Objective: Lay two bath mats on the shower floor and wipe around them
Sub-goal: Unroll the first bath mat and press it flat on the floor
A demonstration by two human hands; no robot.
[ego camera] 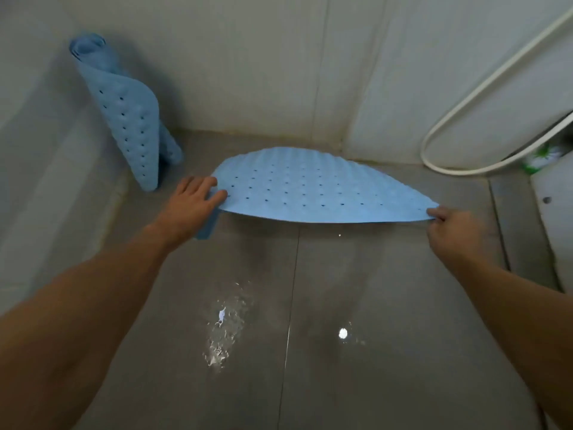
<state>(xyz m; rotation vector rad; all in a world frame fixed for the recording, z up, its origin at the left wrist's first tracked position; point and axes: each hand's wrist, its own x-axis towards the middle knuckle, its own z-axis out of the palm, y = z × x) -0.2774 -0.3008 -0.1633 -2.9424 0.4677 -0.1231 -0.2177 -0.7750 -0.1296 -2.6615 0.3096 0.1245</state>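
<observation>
The shower floor [356, 305] is grey tile with a thin grout line running from near to far through the middle. It looks wet: bright glints of light and a patch of water show on the near part. A rolled blue mat [130, 119] stands on end on the floor in the far left corner, leaning against the wall. A second blue mat [310, 187] is spread above the far part; whether its far edge touches the floor is unclear.

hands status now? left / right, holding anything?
Left hand: closed on the left corner of the blue mat.
Right hand: pinching the mat's right corner.
</observation>
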